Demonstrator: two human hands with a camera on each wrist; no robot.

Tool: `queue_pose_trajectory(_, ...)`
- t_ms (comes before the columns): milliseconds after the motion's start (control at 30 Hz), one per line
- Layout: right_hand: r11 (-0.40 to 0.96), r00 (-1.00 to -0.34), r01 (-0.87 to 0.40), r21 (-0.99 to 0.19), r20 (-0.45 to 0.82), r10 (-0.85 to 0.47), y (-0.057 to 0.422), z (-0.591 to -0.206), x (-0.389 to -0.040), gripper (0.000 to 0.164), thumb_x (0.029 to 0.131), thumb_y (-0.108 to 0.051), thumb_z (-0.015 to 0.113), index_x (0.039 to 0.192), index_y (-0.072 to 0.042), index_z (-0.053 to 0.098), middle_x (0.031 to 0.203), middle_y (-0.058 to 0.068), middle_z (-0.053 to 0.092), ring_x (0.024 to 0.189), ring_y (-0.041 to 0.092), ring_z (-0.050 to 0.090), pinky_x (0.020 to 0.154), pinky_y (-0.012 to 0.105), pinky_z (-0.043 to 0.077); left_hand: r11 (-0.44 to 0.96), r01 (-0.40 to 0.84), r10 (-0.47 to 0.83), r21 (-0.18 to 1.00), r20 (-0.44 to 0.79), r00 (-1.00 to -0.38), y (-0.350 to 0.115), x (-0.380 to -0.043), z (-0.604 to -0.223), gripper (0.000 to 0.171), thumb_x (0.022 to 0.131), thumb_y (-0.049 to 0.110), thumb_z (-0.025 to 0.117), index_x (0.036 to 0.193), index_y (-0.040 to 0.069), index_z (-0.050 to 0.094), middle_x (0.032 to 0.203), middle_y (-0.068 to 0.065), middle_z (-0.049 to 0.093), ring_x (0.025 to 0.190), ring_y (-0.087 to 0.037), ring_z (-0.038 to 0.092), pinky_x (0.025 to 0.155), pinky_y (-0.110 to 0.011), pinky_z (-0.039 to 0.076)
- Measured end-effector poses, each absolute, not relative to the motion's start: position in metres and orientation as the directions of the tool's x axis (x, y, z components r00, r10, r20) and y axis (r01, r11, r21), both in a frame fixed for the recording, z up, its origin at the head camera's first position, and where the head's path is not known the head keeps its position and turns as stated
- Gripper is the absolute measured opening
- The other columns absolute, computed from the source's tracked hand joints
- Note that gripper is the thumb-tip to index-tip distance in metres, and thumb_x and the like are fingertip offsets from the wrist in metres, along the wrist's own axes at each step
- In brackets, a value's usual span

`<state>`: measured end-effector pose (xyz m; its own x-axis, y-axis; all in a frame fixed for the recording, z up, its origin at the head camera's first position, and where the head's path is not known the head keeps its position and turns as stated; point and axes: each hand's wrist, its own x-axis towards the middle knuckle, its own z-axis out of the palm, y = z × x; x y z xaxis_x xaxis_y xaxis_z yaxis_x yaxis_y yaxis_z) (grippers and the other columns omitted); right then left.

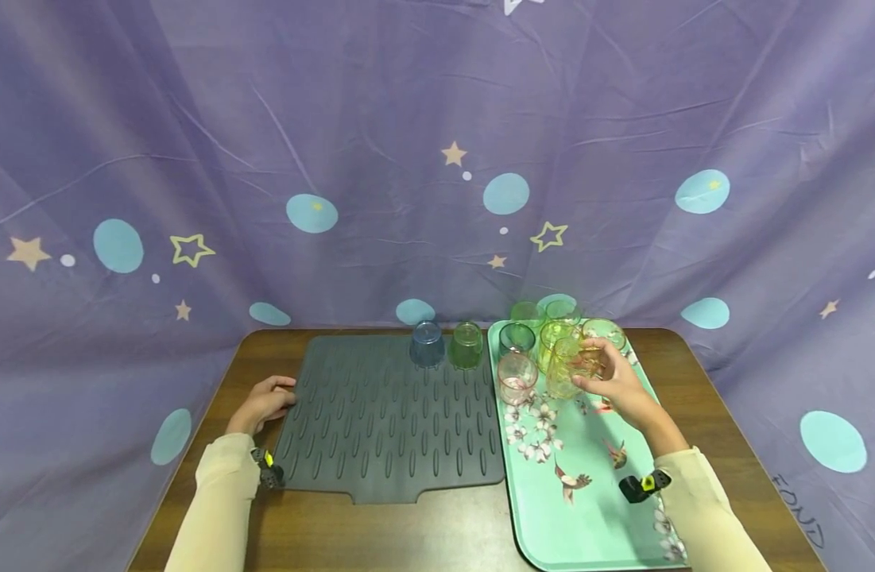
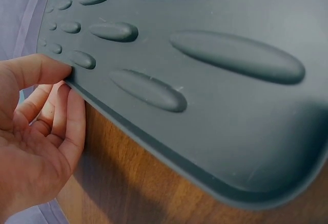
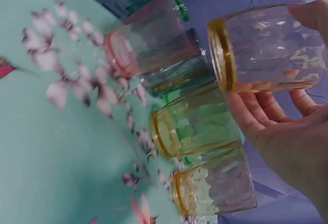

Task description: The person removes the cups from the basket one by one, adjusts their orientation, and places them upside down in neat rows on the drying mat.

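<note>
An amber-rimmed glass (image 3: 271, 49) is clamped between the thumb and fingers of the right hand (image 1: 616, 389), apparently raised over the far half of the mint tray (image 1: 587, 524), which lies along the table's (image 1: 315, 532) right side. The left edge of the dark grey mat (image 1: 387, 429) is pinched by the left hand (image 1: 264, 403), thumb on the rim, other fingers bent below, beside the table's left edge.

On the tray, a pink glass (image 1: 517, 380) is set near the left edge, with a dark teal glass (image 1: 517, 340) just beyond it. A yellow-green glass (image 3: 205, 126) is stood near the held one; an amber glass (image 3: 215, 188) is placed toward the far right corner. Two green tumblers (image 1: 526, 312) are lined up along the far edge. Flowers and birds are printed on the tray.

On the mat, a blue glass (image 1: 427, 345) is stood at the far edge, a green glass (image 1: 466, 346) by the far right corner, apart. A purple curtain (image 1: 380, 127) is hung behind.
</note>
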<state>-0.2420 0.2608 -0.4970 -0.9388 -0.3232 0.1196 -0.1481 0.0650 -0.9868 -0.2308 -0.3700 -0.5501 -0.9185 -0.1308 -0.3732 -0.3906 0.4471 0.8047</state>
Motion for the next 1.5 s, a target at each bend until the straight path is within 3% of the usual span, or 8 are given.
queue_pose_trajectory(200,-0.189,-0.919,-0.108,-0.976,0.170,-0.356,0.258,-0.489,-0.251,0.049,0.097,0.008,0.054,0.142,-0.004,0.037,0.124,0.004,0.051,0.106,0.008,0.061,0.088,0.022,0.054,0.449,-0.396,-0.134,0.801,-0.378,-0.916,-0.372,-0.231,-0.549,0.051,0.091,0.003,0.058,0.139,-0.008,0.044,0.094,-0.001,0.057,0.089,-0.010,0.057,0.085,-0.035,0.056)
queue_pose_trajectory(567,-0.362,-0.871,-0.052,-0.931,0.219,-0.440,0.239,-0.477,-0.261,0.049,0.102,0.002,0.046,0.149,-0.011,0.038,0.129,0.005,0.053,0.118,0.016,0.061,0.099,0.027,0.052,0.434,-0.397,-0.135,0.809,-0.377,-0.916,-0.373,-0.230,-0.551,0.052,0.091,0.004,0.058,0.139,-0.008,0.043,0.092,0.001,0.058,0.090,-0.008,0.057,0.090,-0.040,0.055)
queue_pose_trajectory(733,-0.390,-0.861,-0.031,-0.920,0.223,-0.458,0.224,-0.467,-0.267,0.048,0.103,-0.001,0.045,0.149,-0.011,0.039,0.126,0.004,0.054,0.115,0.016,0.062,0.094,0.030,0.055,0.425,-0.401,-0.147,0.811,-0.376,-0.915,-0.372,-0.229,-0.551,0.052,0.090,0.003,0.058,0.139,-0.009,0.043,0.092,0.000,0.059,0.091,-0.010,0.058,0.095,-0.046,0.055)
queue_pose_trajectory(900,-0.297,-0.848,-0.081,-0.951,0.222,-0.481,0.208,-0.455,-0.277,0.047,0.102,-0.003,0.048,0.148,-0.013,0.044,0.128,0.003,0.054,0.113,0.016,0.061,0.092,0.028,0.053,0.433,-0.405,-0.158,0.805,-0.375,-0.913,-0.373,-0.227,-0.552,0.052,0.090,0.002,0.057,0.138,-0.009,0.044,0.092,-0.001,0.059,0.091,-0.011,0.059,0.094,-0.045,0.055)
queue_pose_trajectory(1100,-0.070,-0.837,-0.167,-0.983,0.179,-0.518,0.184,-0.437,-0.291,0.055,0.101,-0.006,0.057,0.153,-0.005,0.040,0.149,0.007,0.047,0.129,0.016,0.052,0.098,0.025,0.050,0.426,-0.392,-0.156,0.815,-0.360,-0.920,-0.374,-0.227,-0.555,0.050,0.089,0.002,0.058,0.137,-0.009,0.045,0.089,0.000,0.060,0.087,-0.008,0.057,0.086,-0.037,0.056)
queue_pose_trajectory(1300,0.139,-0.805,-0.253,-0.957,0.129,-0.579,0.149,-0.411,-0.302,0.064,0.094,-0.012,0.072,0.152,-0.010,0.045,0.158,0.013,0.044,0.142,0.029,0.046,0.111,0.048,0.045,0.424,-0.389,-0.161,0.817,-0.355,-0.921,-0.373,-0.228,-0.554,0.049,0.090,0.003,0.058,0.136,-0.009,0.046,0.089,-0.001,0.058,0.088,-0.010,0.058,0.087,-0.039,0.056)
queue_pose_trajectory(1400,0.214,-0.788,-0.338,-0.916,0.151,-0.597,0.126,-0.402,-0.309,0.066,0.089,-0.015,0.078,0.148,-0.014,0.049,0.151,0.010,0.050,0.135,0.031,0.051,0.108,0.054,0.046,0.423,-0.386,-0.158,0.820,-0.353,-0.922,-0.371,-0.229,-0.555,0.049,0.089,0.002,0.058,0.135,-0.010,0.046,0.088,0.000,0.057,0.087,-0.009,0.057,0.085,-0.038,0.056)
queue_pose_trajectory(1500,0.262,-0.779,-0.407,-0.875,0.183,-0.600,0.099,-0.397,-0.316,0.065,0.083,-0.017,0.083,0.140,-0.014,0.052,0.140,0.007,0.055,0.122,0.027,0.056,0.100,0.049,0.049,0.418,-0.386,-0.161,0.822,-0.352,-0.922,-0.369,-0.229,-0.555,0.049,0.089,0.002,0.058,0.134,-0.009,0.046,0.087,0.000,0.057,0.086,-0.009,0.056,0.084,-0.037,0.056)
